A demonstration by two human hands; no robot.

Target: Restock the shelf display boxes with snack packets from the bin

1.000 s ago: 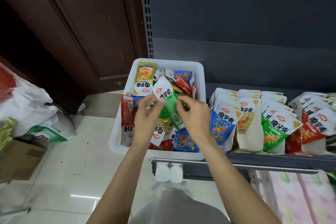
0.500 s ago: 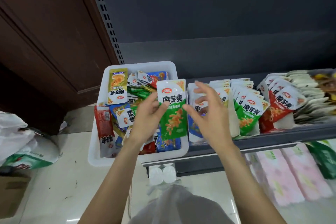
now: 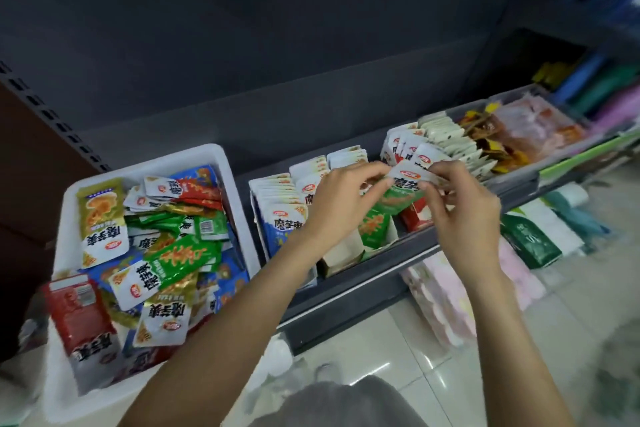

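Note:
A white bin (image 3: 221, 163) at the left holds several mixed snack packets in green, red, blue and gold. On the dark shelf (image 3: 408, 250) to its right stand display boxes of upright packets: a blue row (image 3: 280, 215), a green row (image 3: 374, 229) and a red row (image 3: 415, 215). Both hands hold one green-and-white packet (image 3: 403, 189) tilted over the green row. My left hand (image 3: 343, 201) pinches its left edge, my right hand (image 3: 460, 204) its right edge. The packet's lower part is hidden behind my fingers.
Further right on the shelf lie a clear tray of brown and orange snacks (image 3: 512, 135) and white packets (image 3: 450, 139). Pink and green wrapped packs (image 3: 530, 239) sit on the lower shelf. A pale tiled floor (image 3: 398, 350) lies below, a dark back panel behind.
Both hands carried the green packet rightward from over the bin to above the green row on the shelf. The view swung right, and the bin now sits at the left.

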